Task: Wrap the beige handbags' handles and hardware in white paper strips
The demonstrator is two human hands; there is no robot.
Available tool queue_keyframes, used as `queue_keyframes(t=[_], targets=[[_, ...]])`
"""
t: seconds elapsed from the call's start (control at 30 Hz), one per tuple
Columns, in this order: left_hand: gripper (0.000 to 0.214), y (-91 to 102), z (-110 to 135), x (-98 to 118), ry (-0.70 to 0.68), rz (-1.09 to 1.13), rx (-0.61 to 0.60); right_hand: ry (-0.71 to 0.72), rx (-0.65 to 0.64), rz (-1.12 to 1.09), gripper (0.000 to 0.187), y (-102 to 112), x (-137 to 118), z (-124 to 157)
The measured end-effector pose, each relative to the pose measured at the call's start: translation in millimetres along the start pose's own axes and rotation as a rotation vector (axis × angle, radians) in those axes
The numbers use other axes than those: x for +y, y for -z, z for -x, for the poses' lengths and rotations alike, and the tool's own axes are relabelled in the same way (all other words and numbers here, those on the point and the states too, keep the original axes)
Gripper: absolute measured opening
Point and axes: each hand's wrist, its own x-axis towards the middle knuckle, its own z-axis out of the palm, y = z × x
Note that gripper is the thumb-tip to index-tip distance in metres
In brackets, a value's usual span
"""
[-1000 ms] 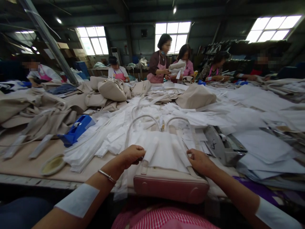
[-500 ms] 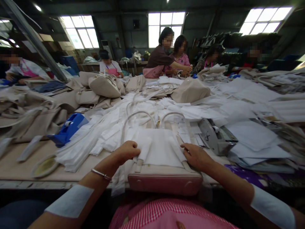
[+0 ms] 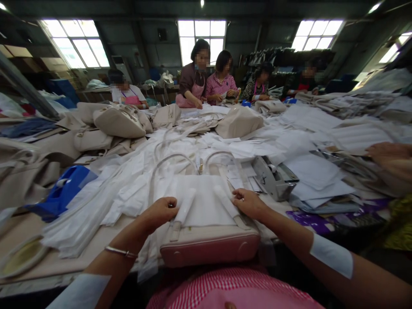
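**Pale handbag lying between my two hands, base toward me**

Taking the bag as the centre of a clock, with twelve straight away from me, the pale handbag (image 3: 212, 235) lay flat on the table (image 3: 106, 240) directly in front of my apron (image 3: 238, 287). Its pinkish base faced me at six; its long bottom edge ran roughly nine to three. The handles (image 3: 174, 155) arched away at eleven and one, with a small gold clasp (image 3: 201, 168) between them at twelve.

A white sheet (image 3: 206, 206) covered the bag's upper side. Over it lay two white-wrapped straps, the left strap (image 3: 186, 206) leaning toward one o'clock, the right strap (image 3: 226, 201) toward eleven, so their far ends drew closer together.

My left hand (image 3: 162, 212) was at nine, fingers curled in beside the left strap; my right hand (image 3: 249, 204) was at two to three, fingertips by the right strap's outer edge. Neither was clearly nearer the bag. I could not tell whether either hand pinched anything.

A blue tape dispenser (image 3: 64, 191) sat at about ten, well apart; a grey metal box (image 3: 280, 180) at two, nearer.
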Motion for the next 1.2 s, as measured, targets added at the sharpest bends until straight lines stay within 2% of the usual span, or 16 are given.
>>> queue_keyframes(t=[0.07, 0.17, 0.43, 0.5, 0.57, 0.63, 0.7, 0.77, 0.83, 0.93, 1.03, 1.2], targets=[[0.019, -2.1, 3, 1, 0.016, 0.038, -0.003, -0.037, -0.005, 0.045, 0.045, -1, -1, 0], [0.021, -2.8, 8, 4, 0.038, 0.077, -0.024, -0.063, -0.044, 0.107, 0.04, -2, -1, 0], [0.019, -5.5, 20, 7, 0.024, -0.182, 0.108, -0.076, -0.107, 0.161, 0.025, -6, 7, 10], [0.027, -8.9, 22, 3, 0.011, -0.157, 0.12, -0.058, -0.148, 0.166, 0.021, -5, 8, 13], [0.046, -9.2, 24, -3, -0.02, -0.136, 0.164, -0.006, -0.158, 0.193, 0.02, -2, 9, 15], [0.052, -2.8, 22, -11, -0.084, -0.201, 0.256, 0.089, -0.077, 0.251, 0.023, 5, 9, 17], [0.046, 11.3, 19, -23, -0.107, -0.359, 0.367, 0.194, 0.039, 0.287, 0.026, 11, 6, 19], [0.041, 29.3, 15, -39, -0.019, -0.515, 0.464, 0.268, 0.106, 0.26, 0.027, 15, 1, 23], [0.042, 44.8, 9, -56, 0.124, -0.606, 0.516, 0.305, 0.115, 0.212, 0.027, 15, -4, 27], [0.041, 55.0, -3, -81, 0.258, -0.628, 0.477, 0.351, 0.09, 0.181, 0.026, 9, -11, 30], [0.03, 53.3, -14, -96, 0.276, -0.624, 0.417, 0.379, 0.067, 0.183, 0.026, 4, -13, 30], [0.01, 54.4, -20, -90, 0.203, -0.623, 0.411, 0.372, 0.048, 0.179, 0.023, 7, -14, 29]])
